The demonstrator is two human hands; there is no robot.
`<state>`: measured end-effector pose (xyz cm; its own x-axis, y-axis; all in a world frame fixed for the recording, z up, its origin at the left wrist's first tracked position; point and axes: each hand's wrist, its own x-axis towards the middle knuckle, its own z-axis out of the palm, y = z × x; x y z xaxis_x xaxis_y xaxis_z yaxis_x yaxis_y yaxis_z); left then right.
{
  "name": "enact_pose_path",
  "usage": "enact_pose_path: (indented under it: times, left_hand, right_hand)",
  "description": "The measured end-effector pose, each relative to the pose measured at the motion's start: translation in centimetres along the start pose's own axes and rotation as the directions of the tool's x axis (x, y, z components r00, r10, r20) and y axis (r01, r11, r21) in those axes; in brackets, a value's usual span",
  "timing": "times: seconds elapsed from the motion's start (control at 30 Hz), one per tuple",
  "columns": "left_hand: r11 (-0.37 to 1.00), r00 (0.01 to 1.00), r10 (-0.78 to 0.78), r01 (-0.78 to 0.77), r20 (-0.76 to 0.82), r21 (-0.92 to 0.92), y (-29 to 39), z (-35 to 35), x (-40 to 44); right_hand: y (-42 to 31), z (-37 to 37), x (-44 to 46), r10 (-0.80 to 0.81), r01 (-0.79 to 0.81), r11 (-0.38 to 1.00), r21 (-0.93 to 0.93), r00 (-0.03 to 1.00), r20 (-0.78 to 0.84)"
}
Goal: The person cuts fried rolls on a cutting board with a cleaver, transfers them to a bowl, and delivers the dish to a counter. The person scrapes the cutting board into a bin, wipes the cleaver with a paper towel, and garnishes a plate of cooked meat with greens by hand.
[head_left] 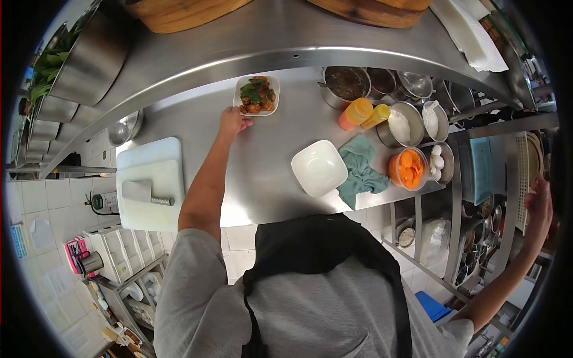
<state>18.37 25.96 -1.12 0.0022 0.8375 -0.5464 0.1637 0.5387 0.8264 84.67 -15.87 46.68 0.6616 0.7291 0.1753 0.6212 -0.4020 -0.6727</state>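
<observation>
My left hand [234,122] is closed at the near left corner of a white square bowl [276,107]. Browned food pieces topped with green leaves [258,94] fill that bowl. Far out to the right, my right hand [539,203] is raised beside a white rack [520,173] with round plates or lids behind it; its fingers are small and distorted at the picture's edge, so its grip is unclear. Closer to my body, an unfilled white square bowl [319,168] stands on the steel counter [268,179], touching a crumpled green cloth [361,167].
A cleaver [138,191] lies on white cutting boards [149,156] at left. Squeeze bottles [356,113], a pot of dark liquid [346,82], a tub of orange slices [409,169] and eggs [437,161] crowd the right side. A steel shelf [286,53] overhangs the counter's back.
</observation>
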Motion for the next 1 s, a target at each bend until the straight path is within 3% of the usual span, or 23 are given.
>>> enact_pose_path:
  times: [0.13,0.17,0.23,0.3,0.37,0.43,0.5,0.6,0.7,0.83,0.97,1.0]
  left_hand:
    - [0.995,0.991,0.081,-0.087,-0.103,-0.051,-0.7,0.6,-1.5]
    - [0.992,0.985,0.097,-0.106,-0.142,-0.062,-1.0,0.6,-2.3]
    - [0.991,0.985,0.096,-0.108,-0.144,-0.077,-2.2,-0.1,-3.7]
    - [0.989,0.983,0.103,-0.116,-0.151,-0.086,-4.0,-1.0,-6.1]
    - [0.988,0.978,0.119,-0.134,-0.172,-0.081,-5.4,-2.0,-10.0]
    - [0.987,0.973,0.087,-0.113,-0.213,-0.114,-6.7,-2.7,-14.4]
    - [0.985,0.967,0.046,-0.086,-0.253,-0.149,-8.2,-3.4,-18.9]
    - [0.987,0.954,-0.038,-0.01,-0.298,-0.158,-9.6,-4.1,-26.3]
    - [0.981,0.917,-0.071,-0.007,-0.392,-0.192,-10.5,-4.2,-33.4]
    - [0.959,0.867,-0.145,0.004,-0.477,-0.284,-11.4,-4.7,-42.1]
    - [0.93,0.812,-0.165,-0.061,-0.56,-0.363,-13.2,-5.3,-49.1]
    - [0.921,0.798,-0.178,-0.072,-0.576,-0.383,-13.5,-5.6,-50.8]
  right_hand:
    - [-3.2,6.2,-5.1,0.03,-0.017,0.996,-0.083,0.987,0.159]
    - [-3.6,7.9,-5.8,0.066,-0.045,0.996,-0.079,0.956,0.284]
    - [-3.8,11.8,-6.8,0.128,-0.098,0.992,-0.086,0.842,0.525]
    - [-3.3,17.3,-7.8,0.262,-0.261,0.96,-0.105,0.692,0.673]
    - [-0.5,23.2,-8.3,0.188,-0.14,0.981,-0.132,0.553,0.812]
    - [-0.8,29.2,-9.4,0.162,0.132,0.961,-0.244,0.449,0.879]
    - [2.1,35.8,-10.2,-0.155,0.423,0.904,-0.053,0.443,0.883]
    - [3.8,44.7,-11.4,-0.186,0.566,0.798,-0.205,0.556,0.81]
    - [3.5,49.1,-11.5,-0.188,0.619,0.75,-0.233,0.537,0.822]
    - [5.7,51.2,-7.5,-0.272,0.728,0.685,-0.03,0.293,0.917]
    - [4.0,50.5,-5.4,-0.163,0.806,0.591,-0.026,0.151,0.975]
    - [2.4,49.7,-5.9,-0.168,0.806,0.589,-0.057,0.191,0.967]
